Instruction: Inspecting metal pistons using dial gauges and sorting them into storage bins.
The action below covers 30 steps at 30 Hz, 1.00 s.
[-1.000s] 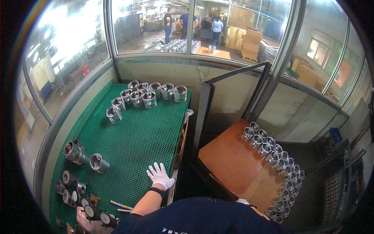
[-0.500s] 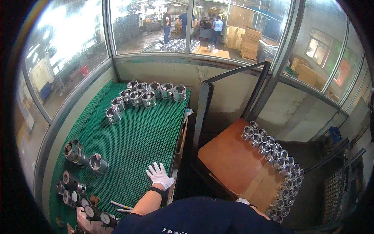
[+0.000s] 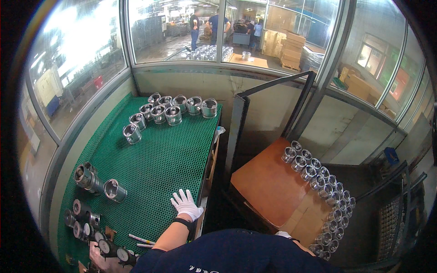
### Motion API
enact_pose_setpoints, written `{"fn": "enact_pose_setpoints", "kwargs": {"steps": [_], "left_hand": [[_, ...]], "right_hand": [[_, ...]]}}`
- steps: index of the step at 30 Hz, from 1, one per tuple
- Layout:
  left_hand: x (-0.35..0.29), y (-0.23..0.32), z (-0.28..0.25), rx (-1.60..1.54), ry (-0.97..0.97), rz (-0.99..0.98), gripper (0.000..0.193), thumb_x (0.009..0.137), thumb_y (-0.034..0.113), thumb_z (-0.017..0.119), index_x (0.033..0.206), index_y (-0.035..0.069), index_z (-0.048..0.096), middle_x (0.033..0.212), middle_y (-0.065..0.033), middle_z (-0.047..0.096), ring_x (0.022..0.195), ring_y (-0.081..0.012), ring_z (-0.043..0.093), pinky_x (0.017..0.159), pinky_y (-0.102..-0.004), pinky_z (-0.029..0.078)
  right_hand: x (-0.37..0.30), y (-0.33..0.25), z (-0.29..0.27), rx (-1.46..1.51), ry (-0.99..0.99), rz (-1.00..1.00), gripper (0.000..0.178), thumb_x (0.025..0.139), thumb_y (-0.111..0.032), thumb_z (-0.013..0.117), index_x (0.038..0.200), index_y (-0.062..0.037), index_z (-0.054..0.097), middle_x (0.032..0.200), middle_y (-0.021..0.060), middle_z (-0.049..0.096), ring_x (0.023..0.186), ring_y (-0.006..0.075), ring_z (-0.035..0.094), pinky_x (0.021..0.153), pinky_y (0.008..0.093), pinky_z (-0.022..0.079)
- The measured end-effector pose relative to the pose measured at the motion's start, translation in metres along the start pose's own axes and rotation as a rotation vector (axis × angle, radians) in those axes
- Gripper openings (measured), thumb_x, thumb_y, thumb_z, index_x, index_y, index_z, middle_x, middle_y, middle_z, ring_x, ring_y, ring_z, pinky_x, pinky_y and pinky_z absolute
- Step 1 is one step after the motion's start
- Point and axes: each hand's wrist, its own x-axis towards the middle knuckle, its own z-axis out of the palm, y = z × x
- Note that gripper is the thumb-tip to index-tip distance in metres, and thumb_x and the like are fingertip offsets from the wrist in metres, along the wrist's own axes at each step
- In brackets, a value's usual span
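My left hand, in a white glove, lies with fingers spread on the green honeycomb mat near the table's right edge. Nothing is in it. Of my right hand, only a bit of white glove shows by the near edge of the brown board; my body hides its fingers. Left of my left hand a metal piston lies tilted on the mat, beside a small cluster of pistons. Two white marker-like sticks lie near my left forearm.
Several shiny pistons stand at the mat's far end. Dial gauges sit at the near left. Rows of pistons line the right side of the brown board. A dark metal frame rises between the tables. People stand beyond the windows.
My hands have stayed in place. Beyond the window, the person in light blue has shifted right, and another person now shows beside the grey bin.
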Motion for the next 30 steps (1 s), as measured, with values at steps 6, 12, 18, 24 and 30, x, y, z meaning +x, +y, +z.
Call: {"fn": "enact_pose_setpoints", "kwargs": {"steps": [6,12,18,24,30], "left_hand": [[0.003,-0.001,0.002,-0.003,-0.002,0.001,0.109,0.082,0.062,0.059,0.158,0.003,0.006,0.163,-0.0255,-0.002,0.148,-0.0515,-0.006,0.115,-0.0659,-0.003],[0.002,-0.001,0.002,-0.009,-0.003,-0.001,0.110,0.082,0.062,0.059,0.158,0.003,0.006,0.163,-0.0257,-0.002,0.148,-0.0517,-0.006,0.115,-0.0660,-0.003],[0.006,-0.004,0.008,-0.008,0.015,0.006,0.109,0.082,0.062,0.059,0.158,0.003,0.007,0.163,-0.0262,-0.002,0.148,-0.0522,-0.006,0.115,-0.0661,-0.003],[0.009,0.001,0.007,-0.004,0.004,0.022,0.111,0.081,0.063,0.059,0.158,0.002,0.004,0.163,-0.0269,-0.003,0.147,-0.0526,-0.007,0.115,-0.0668,-0.003],[0.005,-0.004,0.009,0.002,-0.008,-0.010,0.111,0.082,0.062,0.058,0.158,0.003,0.004,0.163,-0.0264,-0.003,0.148,-0.0520,-0.007,0.115,-0.0661,-0.003]], "right_hand": [[0.006,0.002,0.005,0.194,0.020,0.178,0.041,0.088,-0.036,0.051,0.114,-0.0128,0.072,0.127,0.0154,0.065,0.120,0.0342,0.060,0.101,0.0426,0.048],[-0.002,0.000,-0.003,0.192,0.020,0.142,0.041,0.087,-0.036,0.051,0.113,-0.0124,0.073,0.127,0.0166,0.064,0.121,0.0349,0.059,0.102,0.0429,0.047],[-0.081,-0.046,-0.072,0.300,0.031,0.224,0.040,0.088,-0.036,0.050,0.114,-0.0142,0.072,0.127,0.0153,0.064,0.120,0.0343,0.060,0.102,0.0431,0.047],[-0.017,-0.016,-0.021,0.078,0.004,0.076,0.040,0.090,-0.034,0.048,0.115,-0.0147,0.072,0.128,0.0145,0.064,0.120,0.0332,0.060,0.101,0.0423,0.048],[-0.086,-0.054,-0.083,0.223,0.001,0.188,0.040,0.090,-0.034,0.047,0.114,-0.0146,0.072,0.128,0.0137,0.064,0.120,0.0332,0.060,0.101,0.0426,0.048]]}}
